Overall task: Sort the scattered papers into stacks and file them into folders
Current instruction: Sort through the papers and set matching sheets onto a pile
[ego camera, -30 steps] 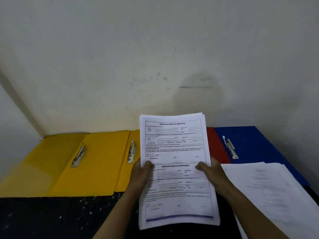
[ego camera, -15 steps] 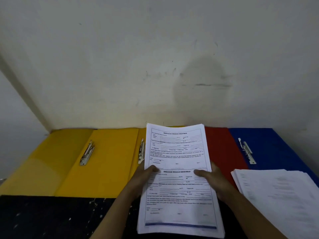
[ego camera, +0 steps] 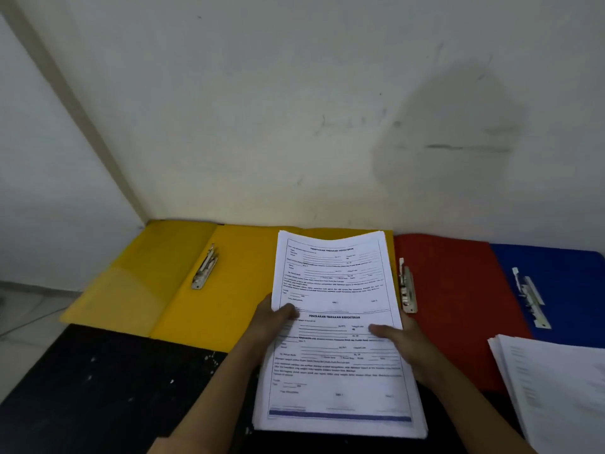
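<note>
My left hand and right hand grip the thick stack of white printed forms by its sides, thumbs clamped on top, above the open yellow folder.

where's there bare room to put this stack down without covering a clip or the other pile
Freest: the dark tabletop at front left, bordered by the yellow folder behind and the left hand. The red folder panel is bare between its clip and the blue folder. Crowded: front right, where the second paper pile lies beside the right hand gripping the stack.
</note>
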